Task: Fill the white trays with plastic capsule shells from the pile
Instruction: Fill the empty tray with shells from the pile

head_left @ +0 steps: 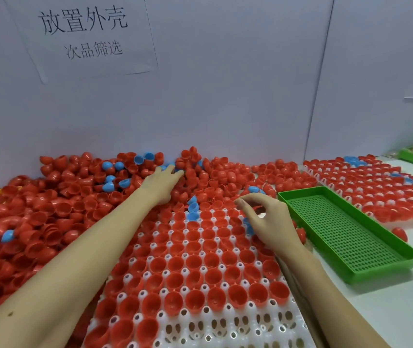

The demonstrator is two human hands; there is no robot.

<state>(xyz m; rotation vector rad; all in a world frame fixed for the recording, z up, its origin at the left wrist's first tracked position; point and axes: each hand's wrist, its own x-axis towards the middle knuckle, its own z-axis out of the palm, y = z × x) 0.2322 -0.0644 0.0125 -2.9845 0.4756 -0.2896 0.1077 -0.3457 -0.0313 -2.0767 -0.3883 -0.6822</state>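
Plainly our main risk sits at the far end of the white tray (195, 330), where the pile (57, 212) of loose red and blue capsule shells spills against the seated rows: our left hand (161, 183) lies stretched out flat on the heap with its fingers extended, gripping nothing that we can make out, and a careless rake there could, we judge, drag loose shells over the filled cups or knock seated ones askew. Our right hand (267, 219) hovers over the tray's far right corner, thumb and forefinger curved toward each other; whether they pinch a shell we cannot tell, and a shell let go tilted or dome-up would likely sit wrong in its cup. Most cups hold red shells, open side up; a few blue shells (192, 211) stand among the far rows, and the nearest row shows bare white cups. A green perforated tray (346, 232) lies just beside on the right, and beyond it another filled tray (386, 194)
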